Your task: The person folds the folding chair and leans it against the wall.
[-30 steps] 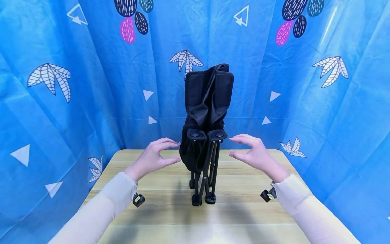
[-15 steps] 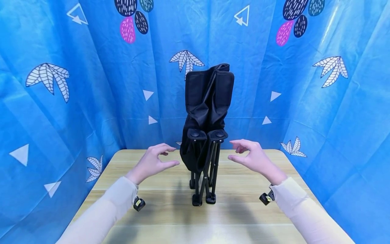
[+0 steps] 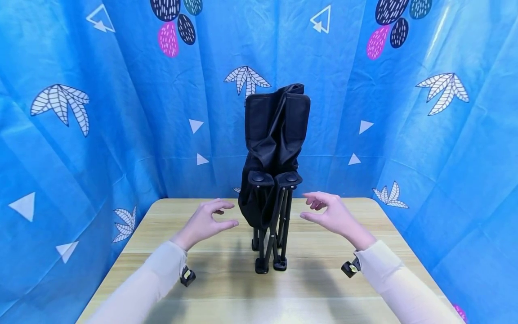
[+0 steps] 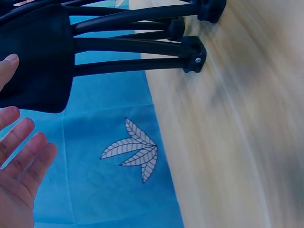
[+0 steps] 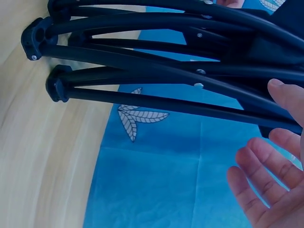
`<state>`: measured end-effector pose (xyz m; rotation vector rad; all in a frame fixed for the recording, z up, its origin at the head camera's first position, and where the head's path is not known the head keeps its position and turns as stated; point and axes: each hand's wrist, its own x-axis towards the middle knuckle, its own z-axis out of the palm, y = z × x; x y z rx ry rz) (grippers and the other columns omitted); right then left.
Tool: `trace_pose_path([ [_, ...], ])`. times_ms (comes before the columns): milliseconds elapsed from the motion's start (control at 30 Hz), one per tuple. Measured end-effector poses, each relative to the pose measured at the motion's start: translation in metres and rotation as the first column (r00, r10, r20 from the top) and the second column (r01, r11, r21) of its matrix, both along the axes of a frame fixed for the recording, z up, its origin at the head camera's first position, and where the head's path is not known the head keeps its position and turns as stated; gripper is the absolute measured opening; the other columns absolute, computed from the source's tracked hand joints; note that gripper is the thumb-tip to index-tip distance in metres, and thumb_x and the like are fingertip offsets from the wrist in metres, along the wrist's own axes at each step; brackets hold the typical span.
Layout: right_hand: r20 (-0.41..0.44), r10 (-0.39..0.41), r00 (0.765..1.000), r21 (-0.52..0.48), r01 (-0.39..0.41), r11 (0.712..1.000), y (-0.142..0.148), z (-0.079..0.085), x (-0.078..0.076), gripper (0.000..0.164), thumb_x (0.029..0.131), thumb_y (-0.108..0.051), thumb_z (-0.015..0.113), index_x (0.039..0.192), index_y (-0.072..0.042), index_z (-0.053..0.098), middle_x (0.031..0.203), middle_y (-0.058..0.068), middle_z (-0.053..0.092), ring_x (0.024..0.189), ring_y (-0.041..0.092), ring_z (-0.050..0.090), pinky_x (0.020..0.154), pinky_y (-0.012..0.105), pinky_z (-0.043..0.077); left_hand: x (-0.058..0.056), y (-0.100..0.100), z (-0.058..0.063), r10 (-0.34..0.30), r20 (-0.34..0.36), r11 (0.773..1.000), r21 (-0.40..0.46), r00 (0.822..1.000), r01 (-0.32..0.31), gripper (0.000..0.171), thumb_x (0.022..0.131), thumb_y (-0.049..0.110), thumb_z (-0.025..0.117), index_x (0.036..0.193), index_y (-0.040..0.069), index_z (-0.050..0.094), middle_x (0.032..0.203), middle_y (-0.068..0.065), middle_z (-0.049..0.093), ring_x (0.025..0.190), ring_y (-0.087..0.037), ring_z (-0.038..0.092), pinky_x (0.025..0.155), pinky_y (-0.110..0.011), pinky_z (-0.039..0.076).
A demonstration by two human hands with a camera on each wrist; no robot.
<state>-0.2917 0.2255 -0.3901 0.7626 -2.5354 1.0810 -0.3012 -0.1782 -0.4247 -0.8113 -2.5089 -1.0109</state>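
Observation:
A folded black camping chair stands upright on its feet at the middle of the table, its fabric bunched above thin crossed legs. To its left, my left hand hovers with thumb and fingers spread apart and holds nothing. My right hand mirrors it on the other side, fingers loosely bent, a small gap from the chair. In the left wrist view the dark fabric lies beyond the fingers. The right wrist view shows the chair's tubular legs and plastic feet close by the right fingers.
The wooden table runs under both forearms. A blue patterned curtain hangs around the back and both sides, close behind the table's far edge. A small black camera is strapped at the left wrist, another at the right.
Both hands have sunk a little lower beside the chair, and their fingers have bent somewhat more. The chair has stayed in place.

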Motion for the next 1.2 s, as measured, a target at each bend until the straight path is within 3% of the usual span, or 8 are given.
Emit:
trace_pose_path([
  [333, 0.038, -0.008, 0.999, -0.006, 0.008, 1.000, -0.001, -0.017, -0.002, 0.052, 0.090, -0.021, 0.090, 0.137, -0.004, 0.073, 0.112, 0.010, 0.077, 0.096, 0.031, 0.074, 0.089, 0.047, 0.064, -0.001, 0.002, -0.022, -0.022, 0.027, 1.000, 0.020, 0.999, 0.021, 0.045, 0.087, 0.027, 0.094, 0.125, 0.008, 0.079, 0.125, -0.007, 0.079, 0.117, -0.025, 0.074, 0.096, -0.038, 0.065],
  [767, 0.077, 0.009, 0.997, -0.041, -0.006, 0.999, 0.000, -0.038, -0.003, 0.050, 0.090, -0.020, 0.090, 0.133, 0.001, 0.074, 0.107, 0.010, 0.076, 0.092, 0.022, 0.071, 0.087, 0.045, 0.064, -0.002, 0.008, -0.047, -0.018, 0.075, 1.000, 0.024, 0.997, 0.016, 0.045, 0.087, 0.032, 0.094, 0.123, 0.010, 0.080, 0.121, -0.003, 0.079, 0.111, -0.023, 0.074, 0.094, -0.036, 0.065],
  [1067, 0.095, 0.021, 0.995, -0.061, -0.015, 0.998, -0.001, -0.051, -0.002, 0.051, 0.089, -0.017, 0.090, 0.133, 0.002, 0.073, 0.106, 0.010, 0.076, 0.093, 0.028, 0.073, 0.086, 0.046, 0.065, -0.002, 0.010, -0.065, -0.032, 0.083, 0.999, 0.024, 0.996, 0.031, 0.043, 0.086, 0.031, 0.094, 0.120, 0.009, 0.080, 0.120, -0.005, 0.079, 0.109, -0.026, 0.075, 0.090, -0.032, 0.065],
  [1200, 0.112, 0.014, 0.994, -0.060, -0.008, 0.998, -0.001, -0.057, -0.002, 0.051, 0.089, -0.017, 0.090, 0.133, 0.002, 0.073, 0.104, 0.009, 0.076, 0.091, 0.024, 0.072, 0.086, 0.044, 0.065, -0.001, 0.011, -0.071, -0.028, 0.104, 1.000, 0.014, 0.994, 0.026, 0.044, 0.086, 0.033, 0.093, 0.121, 0.009, 0.080, 0.122, -0.006, 0.079, 0.109, -0.025, 0.074, 0.091, -0.033, 0.064],
])
